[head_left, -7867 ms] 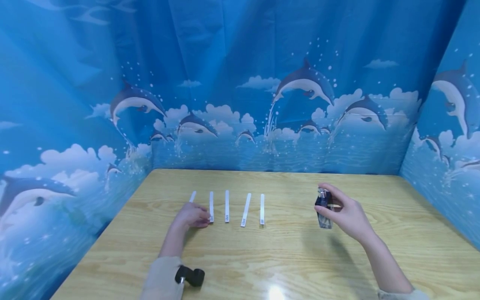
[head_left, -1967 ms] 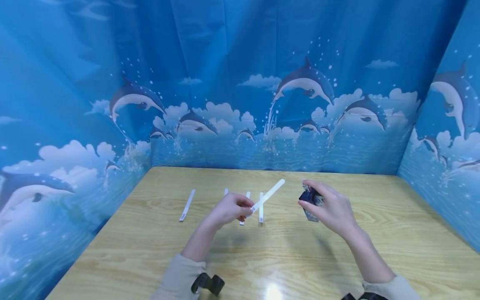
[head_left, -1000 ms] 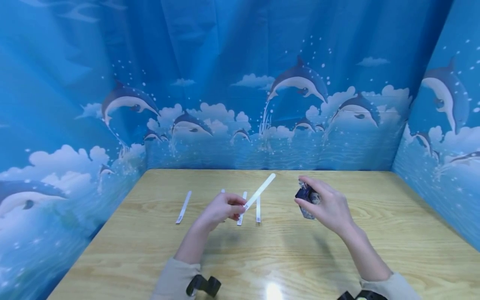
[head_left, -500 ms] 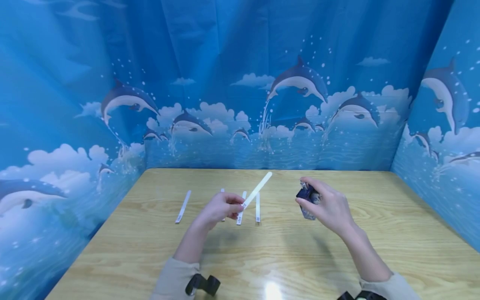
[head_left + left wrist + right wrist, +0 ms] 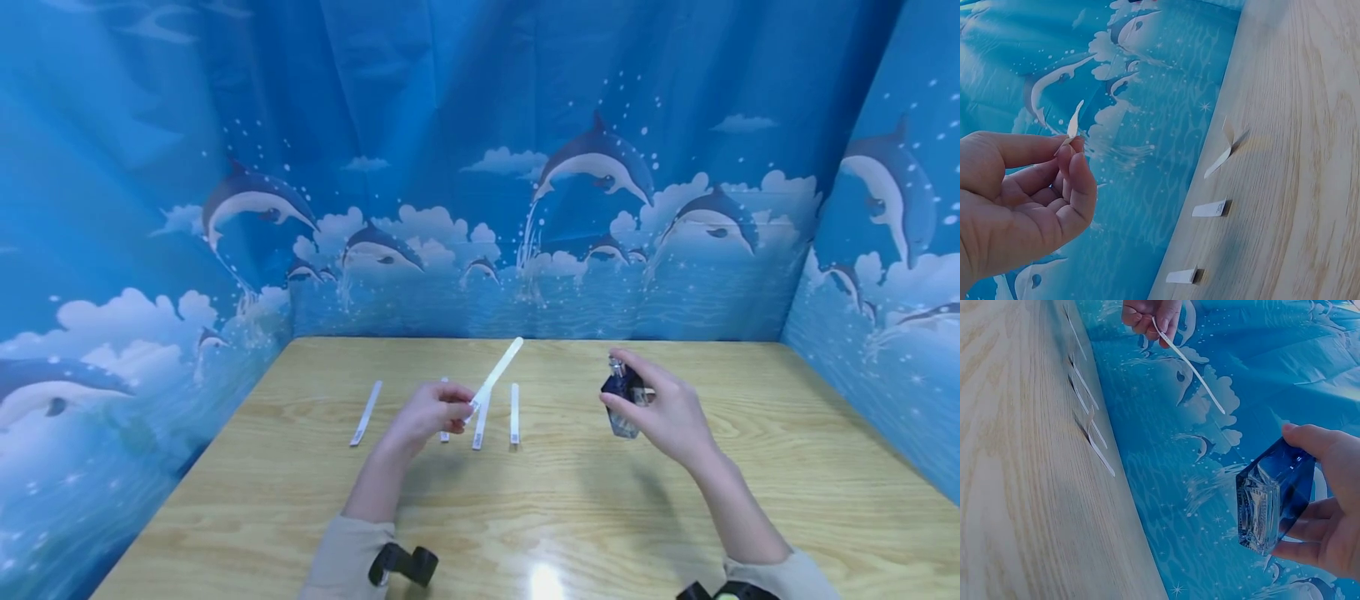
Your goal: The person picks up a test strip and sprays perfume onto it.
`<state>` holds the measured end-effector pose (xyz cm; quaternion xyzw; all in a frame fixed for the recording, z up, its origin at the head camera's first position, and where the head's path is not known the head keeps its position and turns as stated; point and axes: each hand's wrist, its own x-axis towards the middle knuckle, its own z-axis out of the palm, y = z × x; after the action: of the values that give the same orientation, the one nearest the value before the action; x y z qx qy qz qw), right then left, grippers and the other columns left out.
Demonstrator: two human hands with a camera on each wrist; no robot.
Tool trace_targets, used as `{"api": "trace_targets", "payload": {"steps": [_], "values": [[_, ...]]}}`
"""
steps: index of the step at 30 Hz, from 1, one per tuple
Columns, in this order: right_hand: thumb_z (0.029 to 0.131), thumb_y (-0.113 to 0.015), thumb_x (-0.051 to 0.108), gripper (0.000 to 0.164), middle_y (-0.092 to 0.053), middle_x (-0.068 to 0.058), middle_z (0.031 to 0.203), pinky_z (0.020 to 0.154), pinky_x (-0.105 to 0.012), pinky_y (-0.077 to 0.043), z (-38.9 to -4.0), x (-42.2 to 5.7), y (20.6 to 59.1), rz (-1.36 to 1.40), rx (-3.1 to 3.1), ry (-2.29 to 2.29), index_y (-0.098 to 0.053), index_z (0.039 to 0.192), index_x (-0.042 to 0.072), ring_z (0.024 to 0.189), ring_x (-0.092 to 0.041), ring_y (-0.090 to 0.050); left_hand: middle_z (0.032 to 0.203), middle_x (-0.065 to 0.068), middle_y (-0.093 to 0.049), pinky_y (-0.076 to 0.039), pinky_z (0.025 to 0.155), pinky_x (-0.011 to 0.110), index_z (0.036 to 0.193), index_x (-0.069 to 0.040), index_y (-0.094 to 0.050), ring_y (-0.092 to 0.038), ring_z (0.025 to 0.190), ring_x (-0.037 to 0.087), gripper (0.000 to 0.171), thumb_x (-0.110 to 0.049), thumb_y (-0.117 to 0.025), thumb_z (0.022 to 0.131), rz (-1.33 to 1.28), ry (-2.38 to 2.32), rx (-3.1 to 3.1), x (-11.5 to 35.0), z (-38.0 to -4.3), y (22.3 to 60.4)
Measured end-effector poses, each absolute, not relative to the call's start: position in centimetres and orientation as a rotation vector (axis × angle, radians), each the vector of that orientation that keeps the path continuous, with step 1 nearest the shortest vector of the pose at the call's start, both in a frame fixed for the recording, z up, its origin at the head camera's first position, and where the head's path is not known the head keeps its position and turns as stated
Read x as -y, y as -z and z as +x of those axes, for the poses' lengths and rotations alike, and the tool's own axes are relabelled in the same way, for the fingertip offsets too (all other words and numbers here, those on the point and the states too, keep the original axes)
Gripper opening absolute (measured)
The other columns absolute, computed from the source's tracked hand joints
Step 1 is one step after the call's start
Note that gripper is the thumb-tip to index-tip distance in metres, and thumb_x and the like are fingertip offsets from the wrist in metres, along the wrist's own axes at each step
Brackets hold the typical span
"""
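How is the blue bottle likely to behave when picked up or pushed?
The blue bottle is probably breakable and heavy for its size, given its thick, glassy look. Its glossy faces may feel slippery. Its flat, angled sides should discourage rolling.

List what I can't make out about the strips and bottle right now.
Print on the lying strips: head view, too small to read.
Middle of the second lying strip from the left: head view, covered by the left hand.
Pinched part of the held strip: head view, behind that hand's fingers.
Part of the bottle: head view, behind the right hand.
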<state>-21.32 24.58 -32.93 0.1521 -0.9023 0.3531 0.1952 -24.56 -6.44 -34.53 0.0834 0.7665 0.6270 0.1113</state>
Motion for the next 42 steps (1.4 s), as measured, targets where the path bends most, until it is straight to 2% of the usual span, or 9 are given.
{"api": "trace_targets", "payload": {"steps": [11,20,28,35,42], "values": [[0.084,-0.065,0.043,0.066,-0.048,-0.025,0.129,0.069,-0.041,-0.055,-21.5,-24.9,32.5,0.325,2.612,-1.209,-0.040,0.141,0.019,0.107,-0.040,-0.055,0.071,0.005,-0.052,-0.050,0.057,0.022,0.102,0.020,-0.053,-0.052,0.057,0.012,0.024,0.008,-0.054,0.082,0.115,-1.979,-2.249,8.4,-25.0,35.3],[0.084,-0.066,0.041,0.067,-0.044,-0.026,0.133,0.070,-0.043,-0.055,-21.5,-25.6,32.8,0.295,2.607,-1.278,-0.039,0.142,0.020,0.110,-0.041,-0.053,0.072,0.006,-0.055,-0.049,0.056,0.021,0.105,0.018,-0.055,-0.054,0.057,0.010,0.024,0.007,-0.053,0.083,-0.074,-2.002,-2.295,9.6,-25.5,35.7],[0.084,-0.066,0.040,0.067,-0.046,-0.028,0.129,0.069,-0.043,-0.055,-21.4,-25.8,32.7,0.275,2.620,-1.271,-0.039,0.142,0.019,0.109,-0.041,-0.054,0.071,0.006,-0.054,-0.049,0.054,0.019,0.107,0.019,-0.053,-0.053,0.056,0.009,0.026,0.010,-0.052,0.083,-0.226,-2.096,-2.254,10.6,-26.0,37.1],[0.084,-0.066,0.040,0.067,-0.045,-0.028,0.131,0.069,-0.044,-0.055,-21.5,-25.8,33.0,0.287,2.622,-1.249,-0.039,0.142,0.019,0.110,-0.042,-0.053,0.066,0.005,-0.052,-0.046,0.048,0.016,0.108,0.021,-0.052,-0.051,0.052,0.007,0.029,0.013,-0.051,0.080,-0.393,-2.184,-2.203,11.1,-25.8,38.0],[0.084,-0.066,0.040,0.067,-0.043,-0.027,0.133,0.070,-0.044,-0.055,-21.5,-25.8,33.1,0.296,2.628,-1.217,-0.039,0.142,0.020,0.109,-0.044,-0.053,0.067,0.009,-0.057,-0.047,0.049,0.015,0.111,0.022,-0.051,-0.052,0.052,0.008,0.032,0.014,-0.051,0.081,-0.498,-2.188,-2.201,11.8,-25.3,38.6]]}}
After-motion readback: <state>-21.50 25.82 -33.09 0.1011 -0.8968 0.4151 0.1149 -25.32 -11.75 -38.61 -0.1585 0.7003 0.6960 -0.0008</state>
